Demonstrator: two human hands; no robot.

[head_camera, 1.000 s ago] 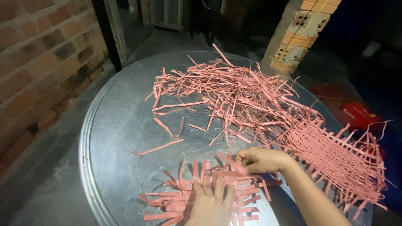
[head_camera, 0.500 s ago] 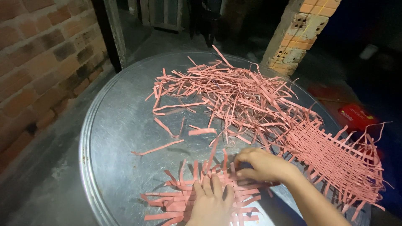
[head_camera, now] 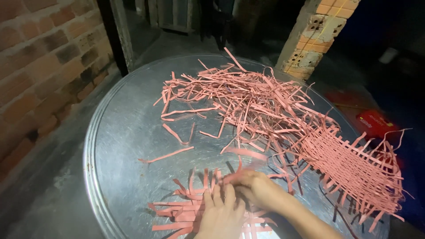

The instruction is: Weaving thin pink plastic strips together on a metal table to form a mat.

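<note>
A small woven piece of pink strips (head_camera: pixel 190 212) lies at the near edge of a round metal tray (head_camera: pixel 124 132). My left hand (head_camera: pixel 219 214) presses flat on that weave, fingers spread. My right hand (head_camera: pixel 256 188) sits beside it with its fingers pinched on a long pink strip (head_camera: pixel 245 154) that runs up and to the right, blurred by motion. A heap of loose pink strips (head_camera: pixel 239 93) fills the tray's far half. A larger finished woven mat (head_camera: pixel 354 170) rests at the right.
A red brick wall (head_camera: pixel 40 75) runs along the left. A brick pillar (head_camera: pixel 316 35) stands behind the tray. Red flat objects (head_camera: pixel 376 119) lie on the dark floor at right. Single strips (head_camera: pixel 166 155) lie loose on the tray's middle.
My right hand has slid down and left to meet the left hand over the small weave, drawing a long strip with it. The left hand has stayed pressed on the weave.
</note>
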